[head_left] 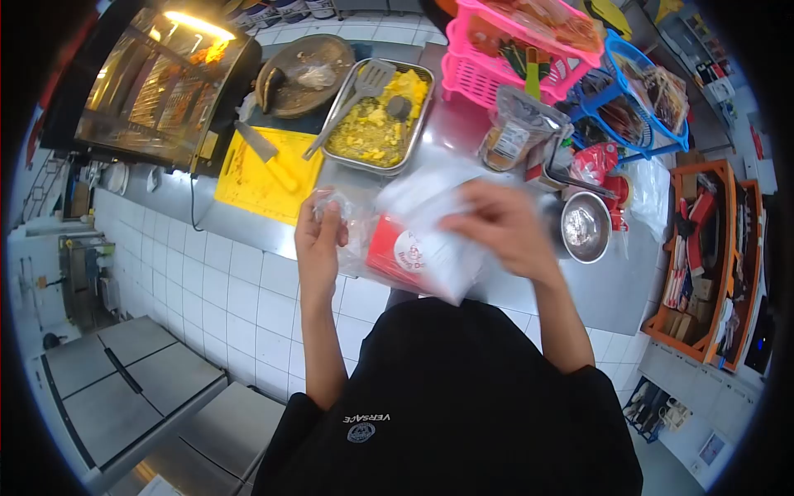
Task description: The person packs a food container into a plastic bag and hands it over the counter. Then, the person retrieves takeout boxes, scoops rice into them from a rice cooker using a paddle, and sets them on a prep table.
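My left hand (324, 225) is closed on the edge of a clear plastic bag (356, 236), thumb and fingers pinched together. Inside or just behind the bag sits a red box (383, 240) with a round white logo, close to the front edge of the counter. Over the box's right side my right hand (504, 223) pinches a white sheet (426, 202), apparently paper, which is smeared by motion. That sheet covers part of the box, so its far side is hidden.
A yellow cutting board (256, 194) with a knife (265, 153), a metal tray of yellow food (372, 132) and a stone mortar (302, 78) stand left. Pink basket (488, 74), blue basket (628, 107) and metal bowl (585, 227) are right. A lit glass oven (157, 83) stands far left.
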A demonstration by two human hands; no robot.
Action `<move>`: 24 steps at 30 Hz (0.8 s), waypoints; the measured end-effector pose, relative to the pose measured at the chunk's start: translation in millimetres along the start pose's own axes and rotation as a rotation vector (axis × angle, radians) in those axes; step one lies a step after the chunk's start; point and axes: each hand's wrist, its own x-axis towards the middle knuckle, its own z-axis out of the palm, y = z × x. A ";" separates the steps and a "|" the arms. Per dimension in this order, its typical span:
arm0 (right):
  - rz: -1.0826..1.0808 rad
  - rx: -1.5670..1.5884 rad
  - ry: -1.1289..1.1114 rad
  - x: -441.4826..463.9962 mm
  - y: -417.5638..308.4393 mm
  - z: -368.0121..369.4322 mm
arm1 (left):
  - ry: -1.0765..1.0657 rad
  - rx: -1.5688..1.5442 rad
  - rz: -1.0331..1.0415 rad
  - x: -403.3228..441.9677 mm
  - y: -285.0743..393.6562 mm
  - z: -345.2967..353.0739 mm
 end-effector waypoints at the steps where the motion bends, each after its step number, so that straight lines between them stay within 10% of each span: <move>1: 0.035 -0.144 -0.261 19.9 14.5 21.3 | -0.018 -0.017 -0.011 1.5 -0.2 -4.8; 5: -0.017 -0.613 -0.449 69.9 139.6 79.1 | -0.014 0.142 0.033 3.4 9.0 -20.3; 12: 0.079 -0.728 -0.434 89.8 144.6 99.9 | -0.300 0.407 0.172 12.0 -85.9 -11.3; 19: 0.324 -0.916 -0.361 -15.7 96.1 26.6 | -0.466 0.726 0.406 -11.7 -96.3 6.4; 24: 0.070 -1.209 -0.382 -130.2 152.7 11.3 | -0.325 0.921 0.458 -29.2 -111.6 36.2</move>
